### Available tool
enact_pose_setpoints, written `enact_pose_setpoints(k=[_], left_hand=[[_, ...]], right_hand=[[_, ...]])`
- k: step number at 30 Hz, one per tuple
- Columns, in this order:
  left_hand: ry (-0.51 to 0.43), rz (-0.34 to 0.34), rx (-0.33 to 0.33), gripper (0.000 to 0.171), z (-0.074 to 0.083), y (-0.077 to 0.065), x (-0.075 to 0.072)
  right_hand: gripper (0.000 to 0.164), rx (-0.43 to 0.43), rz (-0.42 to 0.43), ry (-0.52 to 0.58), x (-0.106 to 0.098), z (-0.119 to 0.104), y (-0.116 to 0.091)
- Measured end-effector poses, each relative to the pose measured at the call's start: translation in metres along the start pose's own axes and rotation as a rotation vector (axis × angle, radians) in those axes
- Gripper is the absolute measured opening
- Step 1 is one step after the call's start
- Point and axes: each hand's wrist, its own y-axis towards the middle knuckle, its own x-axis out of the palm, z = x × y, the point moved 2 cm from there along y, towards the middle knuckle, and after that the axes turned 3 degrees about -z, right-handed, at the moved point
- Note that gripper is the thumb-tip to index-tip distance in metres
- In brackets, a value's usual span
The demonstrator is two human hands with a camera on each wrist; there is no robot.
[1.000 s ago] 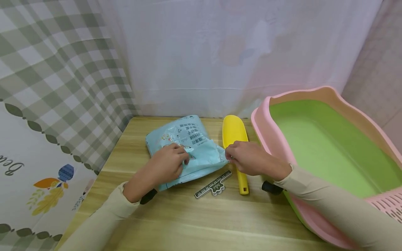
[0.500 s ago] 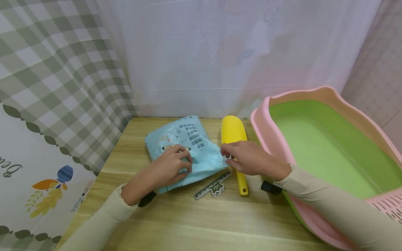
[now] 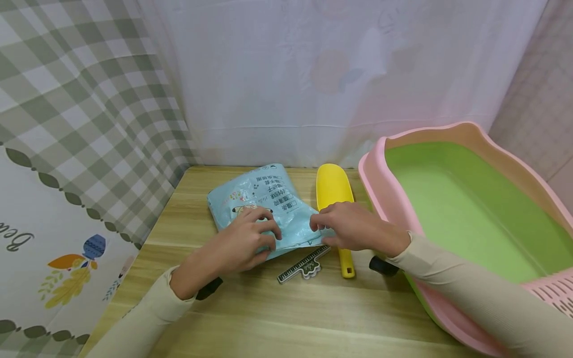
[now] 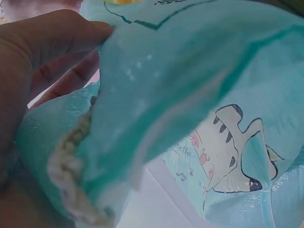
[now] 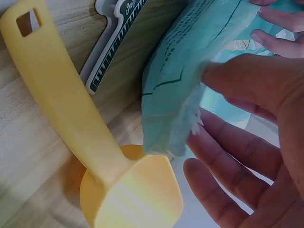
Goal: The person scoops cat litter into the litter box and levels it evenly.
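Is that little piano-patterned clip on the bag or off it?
Off: the clip lies on the wooden table, beside the blue bag.

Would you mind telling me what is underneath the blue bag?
The blue bag lies on the wooden table. In the right wrist view, one corner overlaps the yellow scoop; whether they touch is unclear. Anything fully beneath is covered.

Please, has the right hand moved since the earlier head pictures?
Yes, slightly to the left: in the head view, the right hand now reaches farther left past the yellow scoop, which has stayed in place.
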Motion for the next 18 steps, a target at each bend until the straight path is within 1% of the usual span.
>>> enact_pose_setpoints(k=[2,7,10,13,15,16,18], left_hand=[[0.008,0.003,0.005,0.015,0.001,0.001,0.000],[0.023,-0.002,0.005,0.017,0.002,0.001,0.000],[0.028,-0.017,-0.013,0.012,0.003,0.001,-0.001],[0.035,0.005,-0.026,0.008,0.004,0.004,-0.002],[0.044,0.023,-0.028,0.011,0.005,0.005,-0.003],[0.053,0.029,-0.026,0.016,0.005,0.006,-0.004],[0.093,0.013,-0.022,0.027,0.006,0.008,-0.003]], right_hand=[[0.018,-0.016,0.012,-0.012,0.001,0.000,0.001],[0.016,-0.080,0.100,-0.067,0.002,-0.001,0.004],[0.017,-0.106,0.159,-0.089,0.003,0.000,0.007],[0.017,-0.137,0.235,-0.105,0.002,0.000,0.009],[0.018,-0.170,0.299,-0.121,0.001,0.000,0.011],[0.019,-0.186,0.327,-0.132,0.001,0.001,0.012],[0.020,-0.216,0.371,-0.150,-0.001,0.000,0.015]])
